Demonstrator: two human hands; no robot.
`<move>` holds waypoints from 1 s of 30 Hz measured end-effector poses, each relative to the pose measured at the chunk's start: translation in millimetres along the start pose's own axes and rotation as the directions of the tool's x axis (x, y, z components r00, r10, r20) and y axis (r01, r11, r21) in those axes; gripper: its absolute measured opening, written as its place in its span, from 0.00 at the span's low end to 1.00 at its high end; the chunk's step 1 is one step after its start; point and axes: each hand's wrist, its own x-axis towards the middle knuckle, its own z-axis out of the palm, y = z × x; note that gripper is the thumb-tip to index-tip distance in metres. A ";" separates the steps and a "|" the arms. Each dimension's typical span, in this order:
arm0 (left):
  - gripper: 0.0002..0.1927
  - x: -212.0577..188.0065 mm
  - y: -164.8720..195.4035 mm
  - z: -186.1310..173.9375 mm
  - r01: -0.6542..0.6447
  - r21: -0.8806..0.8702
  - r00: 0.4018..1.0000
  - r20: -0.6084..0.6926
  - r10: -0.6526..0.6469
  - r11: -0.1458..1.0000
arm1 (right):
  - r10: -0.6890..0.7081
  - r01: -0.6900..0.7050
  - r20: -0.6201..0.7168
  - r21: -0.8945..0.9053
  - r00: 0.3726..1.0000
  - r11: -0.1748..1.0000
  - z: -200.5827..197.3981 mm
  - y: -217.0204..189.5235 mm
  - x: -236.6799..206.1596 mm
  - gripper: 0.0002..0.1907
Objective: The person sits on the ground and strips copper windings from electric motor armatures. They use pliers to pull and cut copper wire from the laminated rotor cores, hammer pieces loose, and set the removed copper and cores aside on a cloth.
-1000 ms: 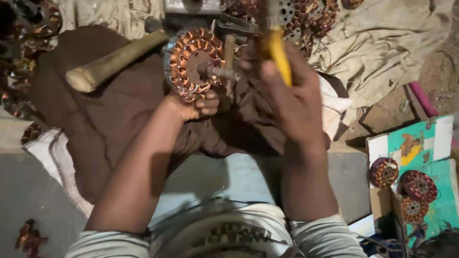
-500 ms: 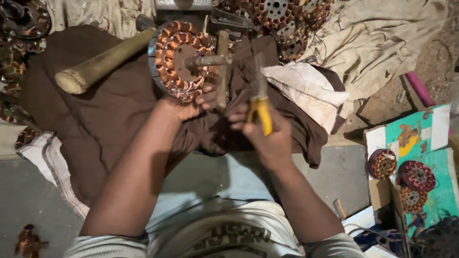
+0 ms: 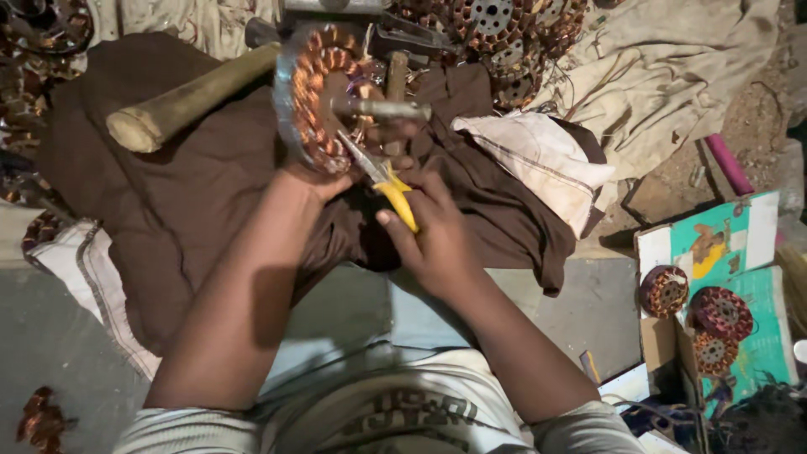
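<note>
Two hands at work. Right hand (image 3: 437,240) fingers clenched on yellow-handled pliers (image 3: 382,181), tips poking into copper-wound stator (image 3: 324,97). Left hand (image 3: 315,176) grasps stator's lower rim, holding it upright on brown cloth (image 3: 168,193). Wooden mallet handle (image 3: 189,99) lies left; more stators (image 3: 693,315) on cardboard far right.

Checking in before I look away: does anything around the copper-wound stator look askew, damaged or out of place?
Nothing looks damaged. The round copper-wound stator is tipped up on edge, steadied by the left hand, while the right hand puts yellow-handled pliers to its coils. A wooden-handled mallet lies on the brown cloth.
</note>
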 end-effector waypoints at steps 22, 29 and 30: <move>0.31 -8.9 11.5 17.9 -0.370 0.162 0.856 -0.322 0.404 0.915 | 0.128 -0.155 0.120 0.259 0.984 0.953 -15.4 17.5 2.6 0.16; 0.33 0.6 5.8 14.4 -0.353 0.186 0.794 -0.458 0.399 0.917 | 0.353 -0.514 0.397 0.444 0.847 0.734 -8.3 18.2 13.5 0.17; 0.33 1.7 5.9 13.5 -0.346 0.210 0.781 -0.476 0.405 0.914 | 0.415 -0.602 0.449 0.456 0.792 0.656 -6.8 18.1 15.3 0.17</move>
